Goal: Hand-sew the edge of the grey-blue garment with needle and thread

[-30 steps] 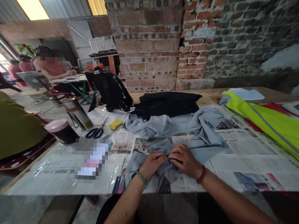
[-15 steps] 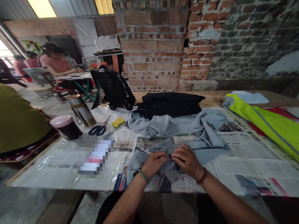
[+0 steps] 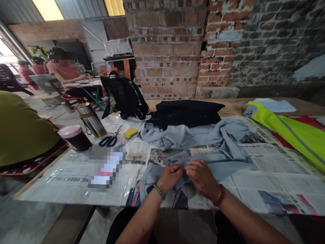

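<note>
A long piece of grey fabric (image 3: 178,137) lies rumpled across the newspaper-covered table, its near end bunched under both hands. My left hand (image 3: 171,178) is closed, thumb and forefinger pinching the grey fabric. Close against it, my right hand (image 3: 202,178) is also closed, its fingertips pressed together at the same spot. Whatever sits between the right fingertips is too small and hidden to name. Dark-handled scissors (image 3: 110,137) and a yellow sponge (image 3: 130,133) rest beyond, to the left.
Left on the table are a blurred phone (image 3: 109,169), a pink-lidded jar (image 3: 74,137) and a metal flask (image 3: 91,120). Behind stand a black backpack (image 3: 124,95) and folded black cloth (image 3: 188,113). A neon-yellow garment (image 3: 292,132) lies right. A person in an olive top (image 3: 18,131) sits at left.
The view has shifted slightly, so things appear a little further right. Both hands stay together at the fabric, with only small finger movements.
</note>
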The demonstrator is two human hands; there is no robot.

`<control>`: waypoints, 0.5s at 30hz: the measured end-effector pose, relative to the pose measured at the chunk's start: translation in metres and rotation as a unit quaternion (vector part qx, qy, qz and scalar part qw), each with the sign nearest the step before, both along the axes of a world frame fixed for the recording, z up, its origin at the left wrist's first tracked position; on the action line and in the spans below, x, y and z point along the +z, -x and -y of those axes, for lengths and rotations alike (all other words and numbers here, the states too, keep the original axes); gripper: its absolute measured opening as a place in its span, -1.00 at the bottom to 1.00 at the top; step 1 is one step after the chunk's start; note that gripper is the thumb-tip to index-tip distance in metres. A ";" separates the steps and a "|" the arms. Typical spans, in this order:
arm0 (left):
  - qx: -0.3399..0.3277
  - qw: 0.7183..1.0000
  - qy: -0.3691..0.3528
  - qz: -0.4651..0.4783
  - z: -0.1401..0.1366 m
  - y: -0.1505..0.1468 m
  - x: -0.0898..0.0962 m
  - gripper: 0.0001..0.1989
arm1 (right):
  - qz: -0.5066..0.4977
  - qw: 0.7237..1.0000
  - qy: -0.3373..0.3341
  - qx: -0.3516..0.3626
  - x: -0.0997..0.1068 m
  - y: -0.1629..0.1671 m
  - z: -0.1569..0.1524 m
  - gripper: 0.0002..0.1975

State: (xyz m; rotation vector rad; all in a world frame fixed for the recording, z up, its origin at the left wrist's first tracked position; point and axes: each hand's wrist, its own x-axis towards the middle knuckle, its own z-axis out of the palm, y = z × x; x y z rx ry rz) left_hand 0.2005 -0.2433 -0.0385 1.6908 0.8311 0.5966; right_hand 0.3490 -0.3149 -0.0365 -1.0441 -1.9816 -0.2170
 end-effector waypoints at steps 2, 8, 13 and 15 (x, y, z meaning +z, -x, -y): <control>0.003 1.000 -0.005 -0.005 0.000 0.000 -0.001 -0.73 | 0.006 1.000 -0.003 0.005 -0.002 0.000 0.002 -0.82; 0.006 1.000 -0.002 -0.012 0.000 -0.001 -0.004 -0.72 | -0.002 1.000 0.012 0.024 0.007 0.003 0.007 -0.80; -0.006 1.000 0.000 0.001 0.004 0.001 -0.003 -0.73 | -0.215 0.960 0.180 0.025 0.023 0.010 0.005 -0.87; -0.006 1.000 0.006 -0.002 0.005 0.001 0.000 -0.72 | -0.374 0.872 0.312 0.044 0.030 0.011 0.001 -0.86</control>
